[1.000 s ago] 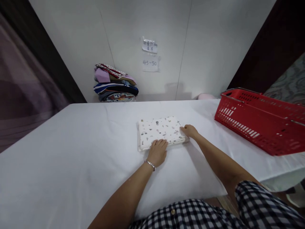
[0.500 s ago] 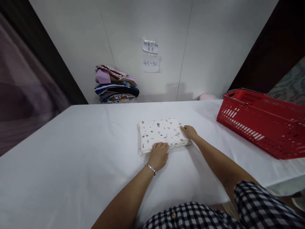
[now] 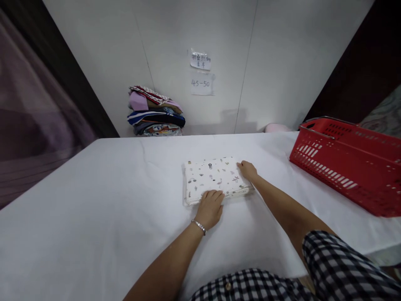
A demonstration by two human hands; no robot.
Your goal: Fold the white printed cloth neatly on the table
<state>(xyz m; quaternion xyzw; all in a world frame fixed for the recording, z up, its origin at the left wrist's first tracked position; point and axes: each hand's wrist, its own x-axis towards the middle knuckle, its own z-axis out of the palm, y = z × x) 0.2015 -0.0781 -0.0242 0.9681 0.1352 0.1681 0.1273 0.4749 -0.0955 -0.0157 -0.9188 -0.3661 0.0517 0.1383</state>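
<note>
A folded white cloth (image 3: 213, 177) with small printed figures lies flat on the white table (image 3: 94, 200). My left hand (image 3: 210, 207), with a bracelet at the wrist, rests at the cloth's near edge, fingers curled onto it. My right hand (image 3: 248, 170) touches the cloth's right edge near the far corner, fingers bent against the fabric. Neither hand lifts the cloth off the table.
A stack of folded coloured clothes (image 3: 155, 117) stands against the back wall at the left. A red plastic basket (image 3: 347, 161) sits on the table at the right. Two paper notes (image 3: 201, 73) hang on the wall. A pink item (image 3: 275, 128) lies behind the table.
The view has shifted slightly, so everything sits a little lower and to the right. Both hands stay on the folded cloth in the same places.
</note>
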